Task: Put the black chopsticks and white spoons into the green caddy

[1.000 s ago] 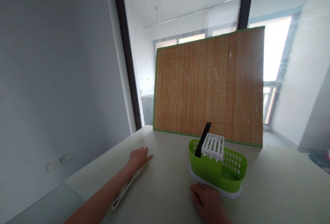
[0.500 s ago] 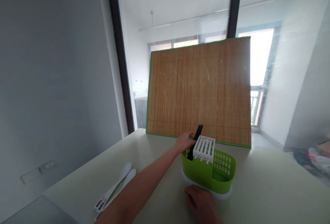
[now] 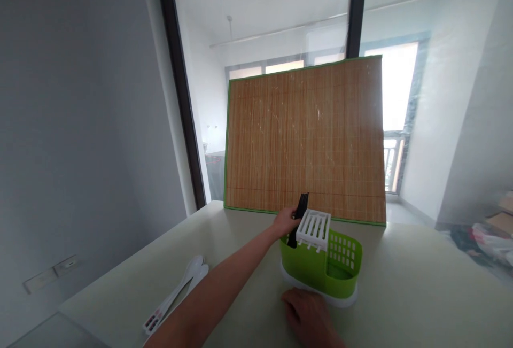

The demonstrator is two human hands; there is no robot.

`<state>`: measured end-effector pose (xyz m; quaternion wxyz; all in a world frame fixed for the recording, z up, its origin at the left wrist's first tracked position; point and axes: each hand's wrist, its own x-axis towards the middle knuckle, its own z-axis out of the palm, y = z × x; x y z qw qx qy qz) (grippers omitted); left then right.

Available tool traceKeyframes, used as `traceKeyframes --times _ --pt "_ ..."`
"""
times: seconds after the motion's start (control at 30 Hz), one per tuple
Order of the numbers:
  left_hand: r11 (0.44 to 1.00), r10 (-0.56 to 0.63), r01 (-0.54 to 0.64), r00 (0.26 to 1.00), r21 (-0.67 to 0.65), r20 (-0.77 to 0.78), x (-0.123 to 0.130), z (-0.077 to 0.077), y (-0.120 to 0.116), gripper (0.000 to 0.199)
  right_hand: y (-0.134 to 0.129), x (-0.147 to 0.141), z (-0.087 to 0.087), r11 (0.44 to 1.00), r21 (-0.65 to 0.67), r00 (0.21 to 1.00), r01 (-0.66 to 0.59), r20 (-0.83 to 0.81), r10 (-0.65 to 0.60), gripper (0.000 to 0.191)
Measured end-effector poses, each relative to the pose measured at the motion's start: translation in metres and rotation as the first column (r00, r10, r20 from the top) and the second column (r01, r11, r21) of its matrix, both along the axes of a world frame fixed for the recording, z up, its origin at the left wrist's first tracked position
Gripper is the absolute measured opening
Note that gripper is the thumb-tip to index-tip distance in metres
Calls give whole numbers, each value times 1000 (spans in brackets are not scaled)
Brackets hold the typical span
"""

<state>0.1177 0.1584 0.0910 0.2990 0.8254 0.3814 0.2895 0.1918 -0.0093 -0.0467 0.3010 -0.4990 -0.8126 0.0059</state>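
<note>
A green basket [image 3: 308,267] with a white base and a white slotted rack [image 3: 315,227] on top stands on the pale table. Several black chopsticks [image 3: 302,206] lean in its left compartment, their tips fanned above the rim. My left hand [image 3: 286,221] reaches over the basket's left rim, its fingers closed around the chopsticks. In front of the basket, my right hand [image 3: 308,313] rests on the table close to the white base, fingers curled; whether anything is inside them is hidden.
White spoons [image 3: 176,289] with patterned handles lie on the table [image 3: 417,284] at the left, partly behind my left forearm. A bamboo mat [image 3: 304,139] with green edging stands upright behind the basket, before a glass partition.
The chopsticks have turned a little and their tips are more fanned out in my left hand. The whole view has shifted slightly. My right hand stays by the base.
</note>
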Motion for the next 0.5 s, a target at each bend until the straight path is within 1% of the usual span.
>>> traceKeyframes --times 0.17,0.27,0.4,0.5 --pt "998 -4 6 999 62 -41 1 0 -3 35 1 1 0 1000 -23 1000 0 5 0 21" --pt "994 14 -6 997 108 -72 0 -1 -5 33 0 1 0 1000 -29 1000 -1 4 1 21" --pt "978 104 -80 988 192 -118 0 -2 -10 32 0 1 0 1000 -26 1000 -2 3 2 22" --pt "951 197 -162 974 265 -110 0 2 -15 37 0 1 1 1000 -20 1000 6 13 -6 21"
